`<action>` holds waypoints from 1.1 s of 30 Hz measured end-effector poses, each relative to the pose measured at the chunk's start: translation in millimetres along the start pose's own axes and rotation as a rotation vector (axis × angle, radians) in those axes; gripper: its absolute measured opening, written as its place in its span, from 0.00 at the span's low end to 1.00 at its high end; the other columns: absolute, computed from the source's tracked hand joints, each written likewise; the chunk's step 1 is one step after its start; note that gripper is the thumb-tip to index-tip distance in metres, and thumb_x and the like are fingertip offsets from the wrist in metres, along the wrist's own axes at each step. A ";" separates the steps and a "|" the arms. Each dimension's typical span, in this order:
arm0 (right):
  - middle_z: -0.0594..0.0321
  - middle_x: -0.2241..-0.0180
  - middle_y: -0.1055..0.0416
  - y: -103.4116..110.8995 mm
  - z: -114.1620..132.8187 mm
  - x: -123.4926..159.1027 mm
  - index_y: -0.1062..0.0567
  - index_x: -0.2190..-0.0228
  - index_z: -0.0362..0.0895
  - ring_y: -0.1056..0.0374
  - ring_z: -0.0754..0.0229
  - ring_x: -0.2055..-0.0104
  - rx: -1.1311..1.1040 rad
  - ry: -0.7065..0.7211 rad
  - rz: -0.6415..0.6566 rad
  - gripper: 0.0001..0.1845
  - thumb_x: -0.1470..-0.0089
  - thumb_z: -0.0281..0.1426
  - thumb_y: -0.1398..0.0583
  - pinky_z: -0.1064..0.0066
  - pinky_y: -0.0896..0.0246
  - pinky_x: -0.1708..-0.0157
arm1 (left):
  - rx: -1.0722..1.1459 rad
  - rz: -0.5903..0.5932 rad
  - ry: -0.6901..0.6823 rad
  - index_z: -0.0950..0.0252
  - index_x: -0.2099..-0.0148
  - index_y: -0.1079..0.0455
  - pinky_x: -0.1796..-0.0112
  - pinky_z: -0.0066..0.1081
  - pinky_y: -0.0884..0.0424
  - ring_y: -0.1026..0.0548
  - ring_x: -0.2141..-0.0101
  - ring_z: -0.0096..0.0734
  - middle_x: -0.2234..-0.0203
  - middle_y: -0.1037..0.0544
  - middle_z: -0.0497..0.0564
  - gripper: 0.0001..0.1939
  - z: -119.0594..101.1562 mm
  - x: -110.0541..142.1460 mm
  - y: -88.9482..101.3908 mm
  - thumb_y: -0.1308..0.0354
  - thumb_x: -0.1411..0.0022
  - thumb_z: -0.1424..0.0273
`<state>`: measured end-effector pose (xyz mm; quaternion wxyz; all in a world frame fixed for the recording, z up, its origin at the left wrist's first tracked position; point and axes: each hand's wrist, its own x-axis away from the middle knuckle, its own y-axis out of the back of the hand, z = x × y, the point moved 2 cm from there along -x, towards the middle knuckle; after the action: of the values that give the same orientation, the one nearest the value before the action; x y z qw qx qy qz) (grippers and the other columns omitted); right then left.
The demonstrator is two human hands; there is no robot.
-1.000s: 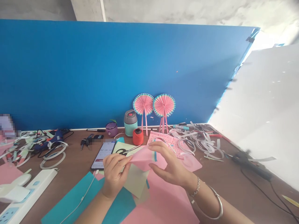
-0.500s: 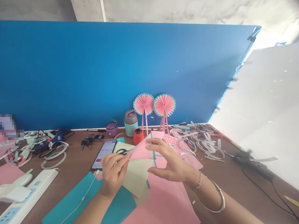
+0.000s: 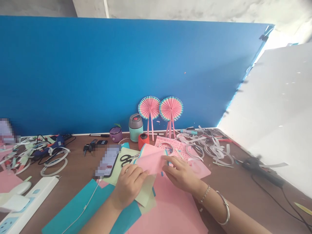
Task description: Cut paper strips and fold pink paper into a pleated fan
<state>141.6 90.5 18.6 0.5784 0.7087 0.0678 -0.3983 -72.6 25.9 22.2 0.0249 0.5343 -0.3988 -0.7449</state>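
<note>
A sheet of pink paper (image 3: 153,161) with blue and pale edge strips is held between both hands above the table. My left hand (image 3: 130,185) pinches its near left part, fingers curled. On its right side, my right hand (image 3: 179,172) grips the edge between thumb and fingers. Beneath lie a large pink sheet (image 3: 168,208), pale green paper (image 3: 146,191) and teal paper (image 3: 73,204). Black-handled scissors (image 3: 126,158) rest on the green paper, just beyond my left hand. Behind stand two round pleated pink paper fans (image 3: 149,108) on pink stems.
A phone (image 3: 108,161) with a white cable lies left of the hands. A teal flask (image 3: 136,128), a red container (image 3: 143,141) and a purple cup (image 3: 115,134) stand at the back. Curled white strips (image 3: 216,151) pile up right. A power strip (image 3: 31,208) sits at left.
The pink sheet has come down lower and flatter. My left hand has shifted right, and my right hand has gone from spread fingers to gripping the sheet's right edge.
</note>
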 end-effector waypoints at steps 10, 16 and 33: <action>0.54 0.53 0.35 -8.6 16.4 21.6 0.31 0.67 0.44 0.43 0.50 0.52 -0.061 -0.220 0.336 0.17 0.62 0.18 0.45 0.60 0.47 0.59 | 0.234 0.552 0.082 0.64 0.67 0.33 0.68 0.34 0.36 0.32 0.68 0.34 0.70 0.28 0.50 0.09 -24.6 16.9 -31.0 0.51 0.38 0.79; 0.60 0.69 0.33 -12.3 21.8 21.5 0.33 0.73 0.43 0.43 0.59 0.67 -0.130 -0.078 0.430 0.08 0.53 0.20 0.47 0.66 0.51 0.67 | 0.330 0.560 0.186 0.63 0.68 0.32 0.68 0.31 0.35 0.31 0.68 0.32 0.72 0.27 0.48 0.08 -21.3 17.5 -30.0 0.49 0.37 0.77; 0.60 0.72 0.33 -7.4 -1.2 23.4 0.33 0.75 0.43 0.41 0.60 0.69 -0.181 -0.181 0.464 0.07 0.51 0.20 0.47 0.69 0.47 0.69 | 0.350 0.637 0.267 0.61 0.59 0.31 0.67 0.31 0.36 0.32 0.65 0.33 0.68 0.29 0.48 0.07 -18.3 11.0 -20.2 0.47 0.38 0.75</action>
<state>153.8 85.4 -2.0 0.7190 0.6121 -0.1133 -0.3091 -54.5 24.2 -1.0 0.2152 0.4721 -0.6591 -0.5444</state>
